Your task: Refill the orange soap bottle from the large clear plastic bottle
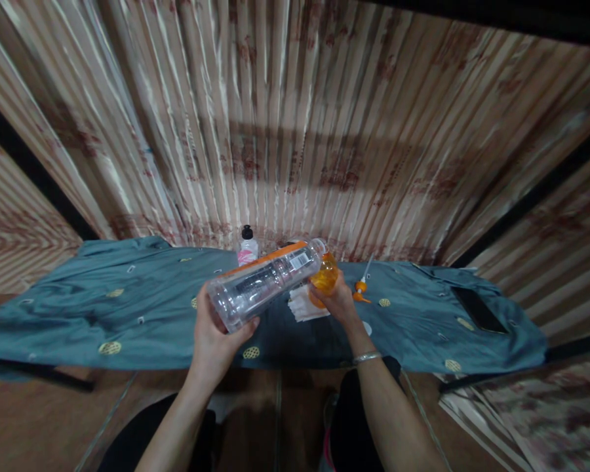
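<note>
My left hand (221, 334) is wrapped round the base of a large clear plastic bottle (265, 282) with an orange label. The bottle is tilted, its neck up at the right, meeting the top of a smaller bottle (326, 274) of orange-yellow colour. My right hand (335, 298) grips that smaller bottle. Whether liquid passes between the two cannot be made out. Under the bottles lies a white tissue or cloth (307, 307). To the right of my right hand, an orange pump top (360, 288) with a clear tube lies on the cloth-covered table.
A teal patterned cloth (162, 328) covers the narrow table. Behind the large bottle stands a white and pink bottle with a black cap (247, 246). A black phone (478, 309) lies at the right. Pleated curtains (295, 131) hang behind, between dark frame bars (516, 203).
</note>
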The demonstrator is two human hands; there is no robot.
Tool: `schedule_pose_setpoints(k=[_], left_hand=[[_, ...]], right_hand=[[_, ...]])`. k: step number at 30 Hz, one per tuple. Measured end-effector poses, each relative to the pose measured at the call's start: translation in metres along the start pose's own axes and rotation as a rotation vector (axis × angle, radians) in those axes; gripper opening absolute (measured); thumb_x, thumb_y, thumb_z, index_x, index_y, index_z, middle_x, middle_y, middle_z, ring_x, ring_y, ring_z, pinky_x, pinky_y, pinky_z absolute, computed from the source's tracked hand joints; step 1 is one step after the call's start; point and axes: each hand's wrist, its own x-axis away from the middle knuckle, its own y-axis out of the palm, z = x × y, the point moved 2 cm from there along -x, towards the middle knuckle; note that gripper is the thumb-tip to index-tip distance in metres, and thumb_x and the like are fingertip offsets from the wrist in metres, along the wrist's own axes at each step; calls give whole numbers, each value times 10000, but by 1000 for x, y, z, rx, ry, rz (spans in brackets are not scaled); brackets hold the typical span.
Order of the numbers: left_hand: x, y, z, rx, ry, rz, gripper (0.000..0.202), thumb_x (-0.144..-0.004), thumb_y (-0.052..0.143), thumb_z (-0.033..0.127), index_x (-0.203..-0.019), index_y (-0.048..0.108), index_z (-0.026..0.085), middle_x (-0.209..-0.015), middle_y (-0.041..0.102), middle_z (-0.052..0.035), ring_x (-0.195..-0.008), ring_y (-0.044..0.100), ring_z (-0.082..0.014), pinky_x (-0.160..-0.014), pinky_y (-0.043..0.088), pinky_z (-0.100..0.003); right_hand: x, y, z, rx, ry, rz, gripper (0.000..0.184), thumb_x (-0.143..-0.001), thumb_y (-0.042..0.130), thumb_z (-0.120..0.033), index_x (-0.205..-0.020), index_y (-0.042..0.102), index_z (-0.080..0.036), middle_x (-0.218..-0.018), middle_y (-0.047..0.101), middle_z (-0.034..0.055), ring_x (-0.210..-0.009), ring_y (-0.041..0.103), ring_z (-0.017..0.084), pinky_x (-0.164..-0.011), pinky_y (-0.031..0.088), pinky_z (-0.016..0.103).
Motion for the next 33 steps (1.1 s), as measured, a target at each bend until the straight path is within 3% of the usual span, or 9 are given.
schedule_pose_setpoints(k=[7,22,27,33], left_hand=[[1,1,-1,-24,27,-4,845,-471,929,372,-1211,550,222,-1171,679,-89,-1048,720,-284,-862,630,-391],[1,-1,-5,4,4,-8,924,-445,968,396,-1250,549,220,-1208,683,-100,-1100,719,-301,-894,628,-392],[1,-3,-6,-4,14,-29,918,-473,980,409,-1261,547,224,-1220,692,-100,-1073,738,-296,-877,639,-388],[1,-3,-7,10,3,-33,927,-461,984,405,-1260,548,227,-1216,691,-96,-1068,739,-291,-871,640,-384]], right_hand=[[-1,-3,-6,-17,89,-20,728,-780,822,-430,-1388,504,-186,-1179,801,166,-1115,789,377,-957,645,486],[2,-7,-9,-47,86,-43,763,-740,842,-340,-1408,494,-218,-1216,795,140,-1154,778,367,-987,634,477],[1,-6,-6,-61,69,-35,767,-715,861,-327,-1390,504,-265,-1211,799,123,-1144,779,387,-986,631,553],[0,-4,-3,-70,36,-18,779,-715,858,-363,-1391,498,-221,-1252,783,145,-1193,765,377,-1021,622,530]])
